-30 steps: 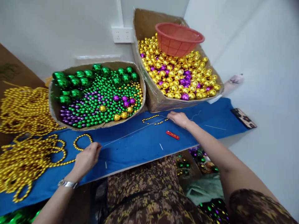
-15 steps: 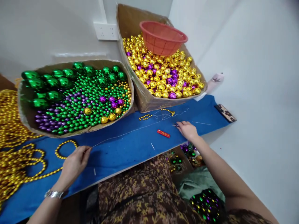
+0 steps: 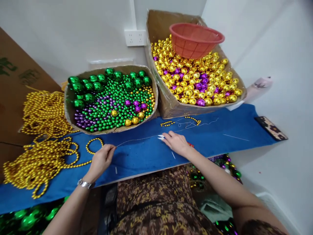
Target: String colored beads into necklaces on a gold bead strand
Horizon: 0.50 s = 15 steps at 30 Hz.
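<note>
My left hand (image 3: 102, 160) is closed in a pinch on one end of a thin pale thread (image 3: 137, 139). The thread runs to the right, slightly slack, over the blue cloth (image 3: 144, 156). My right hand (image 3: 177, 143) is closed around small thread snips (image 3: 161, 137); two pale blades point left, spread apart beside the thread. Whether the blades touch the thread I cannot tell. Under the right wrist a red object (image 3: 190, 145) is mostly hidden. Behind that hand lie short strands of small gold beads (image 3: 167, 123) with tangled thread.
A box of green, purple and gold beads (image 3: 110, 98) and a box of larger gold beads (image 3: 190, 88), with a red basket (image 3: 195, 40), line the back. Gold bead strings (image 3: 49, 156) heap at left. A flower-patterned phone-like object (image 3: 271, 128) lies at the right end.
My right hand has moved left with the snips, from beyond the red object to beside the thread, and the blades now show spread. My left hand keeps its pinch. The camera view has turned left.
</note>
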Each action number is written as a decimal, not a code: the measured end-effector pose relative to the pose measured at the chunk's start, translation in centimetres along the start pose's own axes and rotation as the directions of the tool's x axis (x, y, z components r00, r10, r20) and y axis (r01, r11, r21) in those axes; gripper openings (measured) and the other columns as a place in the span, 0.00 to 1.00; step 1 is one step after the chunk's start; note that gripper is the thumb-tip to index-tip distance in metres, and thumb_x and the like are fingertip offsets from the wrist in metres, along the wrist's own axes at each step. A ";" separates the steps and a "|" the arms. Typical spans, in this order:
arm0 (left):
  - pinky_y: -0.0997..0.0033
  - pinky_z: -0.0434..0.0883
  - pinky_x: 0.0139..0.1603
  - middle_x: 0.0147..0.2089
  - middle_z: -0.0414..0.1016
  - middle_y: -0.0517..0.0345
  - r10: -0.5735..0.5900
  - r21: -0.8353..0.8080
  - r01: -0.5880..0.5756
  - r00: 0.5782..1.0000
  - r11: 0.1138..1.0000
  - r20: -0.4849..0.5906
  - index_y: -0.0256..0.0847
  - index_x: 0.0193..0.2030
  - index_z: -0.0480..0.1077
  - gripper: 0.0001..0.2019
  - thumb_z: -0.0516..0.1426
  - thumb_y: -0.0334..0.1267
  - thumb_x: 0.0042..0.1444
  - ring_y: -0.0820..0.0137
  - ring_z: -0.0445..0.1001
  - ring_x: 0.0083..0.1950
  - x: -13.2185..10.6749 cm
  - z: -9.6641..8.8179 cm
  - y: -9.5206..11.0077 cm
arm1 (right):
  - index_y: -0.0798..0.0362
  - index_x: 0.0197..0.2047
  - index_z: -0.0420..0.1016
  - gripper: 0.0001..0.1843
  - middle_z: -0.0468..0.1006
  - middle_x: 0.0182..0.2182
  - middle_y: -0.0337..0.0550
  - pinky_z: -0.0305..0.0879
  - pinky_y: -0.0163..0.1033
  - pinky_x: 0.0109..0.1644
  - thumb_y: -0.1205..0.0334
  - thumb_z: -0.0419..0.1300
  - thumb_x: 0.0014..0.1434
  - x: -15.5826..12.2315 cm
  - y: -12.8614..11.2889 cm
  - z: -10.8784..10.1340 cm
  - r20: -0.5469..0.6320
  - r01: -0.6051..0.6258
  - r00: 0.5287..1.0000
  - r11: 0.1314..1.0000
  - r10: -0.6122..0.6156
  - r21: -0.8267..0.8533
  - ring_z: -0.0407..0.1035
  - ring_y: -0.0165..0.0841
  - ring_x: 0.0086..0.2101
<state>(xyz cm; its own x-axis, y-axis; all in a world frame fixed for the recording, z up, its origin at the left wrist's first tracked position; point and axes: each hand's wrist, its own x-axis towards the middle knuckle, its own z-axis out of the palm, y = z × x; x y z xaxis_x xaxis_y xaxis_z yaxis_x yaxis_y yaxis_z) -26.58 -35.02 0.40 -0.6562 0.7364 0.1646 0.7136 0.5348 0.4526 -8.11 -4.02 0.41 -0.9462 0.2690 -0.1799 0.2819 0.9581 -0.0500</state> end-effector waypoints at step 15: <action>0.67 0.61 0.32 0.36 0.71 0.47 0.116 0.606 -0.102 0.993 0.789 0.017 0.38 0.42 0.71 0.12 0.47 0.33 0.59 0.61 0.69 0.38 3.0 2.1 -1.5 | 0.46 0.55 0.66 0.19 0.71 0.49 0.45 0.64 0.35 0.41 0.51 0.48 0.64 1.0 7.4 -0.3 -0.040 -0.119 0.992 0.992 0.121 0.042 0.70 0.35 0.44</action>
<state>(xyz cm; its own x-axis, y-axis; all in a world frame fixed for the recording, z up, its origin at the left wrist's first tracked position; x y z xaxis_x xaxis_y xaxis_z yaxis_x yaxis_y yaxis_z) -29.07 -32.72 -1.64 -0.5651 0.8002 0.2011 0.7787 0.5978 -0.1904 -7.02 3.40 0.10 -0.9109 0.3862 -0.1454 0.3988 0.9144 -0.0697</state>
